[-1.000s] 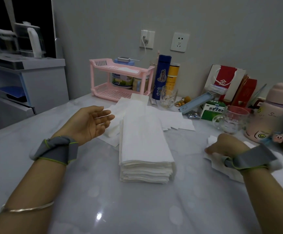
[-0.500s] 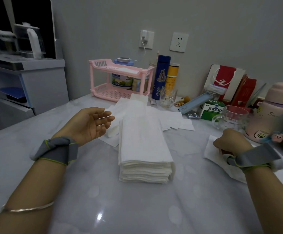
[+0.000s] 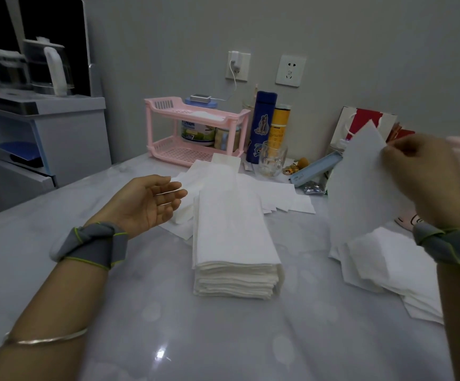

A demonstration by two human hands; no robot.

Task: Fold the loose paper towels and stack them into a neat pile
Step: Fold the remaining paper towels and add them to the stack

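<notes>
Paper towels are shown in three places on a pale counter (image 3: 168, 339): a neat folded pile (image 3: 231, 229) at the centre, loose flat sheets (image 3: 278, 191) spread just behind the pile, and a loose heap (image 3: 388, 259) to the right of the pile. One single sheet (image 3: 360, 182) is held up in the air to the right of the pile, above that heap, pinched near its upper edge by the right hand (image 3: 426, 171). The left hand (image 3: 146, 202) is held open, palm up with relaxed fingers, just left of the pile, and nothing is gripped by it. Folding of the lifted sheet is judged to be the step in hand. Because the sheet is thin, limp and gripped at one edge only, a crooked crease or a tear could be caused by a hasty pull. The pile could be knocked askew if a fold is set down off-centre.
</notes>
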